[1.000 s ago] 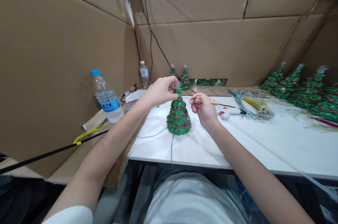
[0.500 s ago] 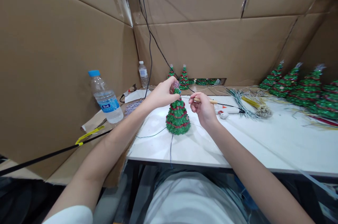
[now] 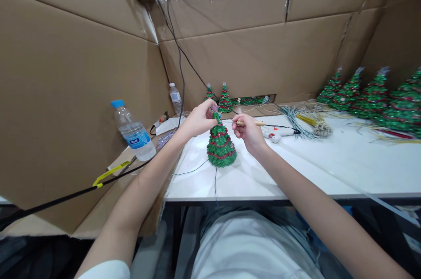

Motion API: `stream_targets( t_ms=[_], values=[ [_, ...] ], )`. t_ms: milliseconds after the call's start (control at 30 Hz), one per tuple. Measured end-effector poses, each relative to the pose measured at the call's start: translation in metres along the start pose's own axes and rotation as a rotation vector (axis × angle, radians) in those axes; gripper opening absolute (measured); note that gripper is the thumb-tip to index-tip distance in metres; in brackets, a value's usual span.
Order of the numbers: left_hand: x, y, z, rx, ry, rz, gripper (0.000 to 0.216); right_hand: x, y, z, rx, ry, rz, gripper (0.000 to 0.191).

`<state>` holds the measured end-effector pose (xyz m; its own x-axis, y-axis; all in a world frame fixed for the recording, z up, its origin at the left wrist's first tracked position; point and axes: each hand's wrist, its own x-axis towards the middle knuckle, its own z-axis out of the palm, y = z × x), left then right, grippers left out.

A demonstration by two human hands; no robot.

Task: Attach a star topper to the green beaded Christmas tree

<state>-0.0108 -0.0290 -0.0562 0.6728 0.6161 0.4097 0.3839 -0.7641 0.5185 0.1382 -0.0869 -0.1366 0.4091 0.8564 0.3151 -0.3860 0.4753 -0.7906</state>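
A green beaded Christmas tree (image 3: 222,149) with red bead garlands stands upright near the table's front edge. Thin dark wires trail from its base. The fingers of my left hand (image 3: 201,117) are closed around its tip from the left, partly hiding the clear pinkish topper. My right hand (image 3: 249,133) pinches a slim tool with a light wooden handle (image 3: 258,123). Its thin shaft points left at the upper part of the tree; whether the end touches the beads I cannot tell.
A glue gun (image 3: 279,132) and a bundle of wires (image 3: 294,121) lie behind my right hand. Finished trees (image 3: 373,94) line the right side, with two smaller ones (image 3: 225,98) at the back. Left stands a water bottle (image 3: 136,136). Cardboard walls (image 3: 246,57) enclose the table.
The whole view has tilted and shifted slightly. My left hand still grips the tree's tip and my right hand still holds the tool beside it, with little movement between them.
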Motion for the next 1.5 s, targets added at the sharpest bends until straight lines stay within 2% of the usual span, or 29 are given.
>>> stream_targets(
  t_ms=[333,600,833,1033,1300,1500],
  values=[
    [0.005,-0.011,0.003,-0.022,0.01,0.038,0.029,0.0,-0.002,0.0,-0.011,0.002,0.009,0.013],
    [0.003,-0.006,-0.002,0.012,-0.019,0.046,0.028,-0.001,-0.002,0.0,0.014,0.011,0.054,0.012],
    [0.001,-0.003,-0.005,0.071,-0.05,0.045,0.03,0.0,-0.005,0.002,0.127,0.027,0.115,0.011],
    [0.0,-0.002,-0.004,0.096,-0.033,0.057,0.03,0.001,-0.002,0.002,0.101,0.013,0.071,0.011],
    [0.0,0.001,-0.003,0.122,-0.002,0.038,0.028,-0.001,-0.004,0.004,-0.025,-0.008,-0.1,0.013],
    [-0.001,0.002,0.001,0.099,0.047,0.034,0.027,-0.002,-0.005,0.005,-0.042,-0.006,-0.107,0.013]
  ],
)
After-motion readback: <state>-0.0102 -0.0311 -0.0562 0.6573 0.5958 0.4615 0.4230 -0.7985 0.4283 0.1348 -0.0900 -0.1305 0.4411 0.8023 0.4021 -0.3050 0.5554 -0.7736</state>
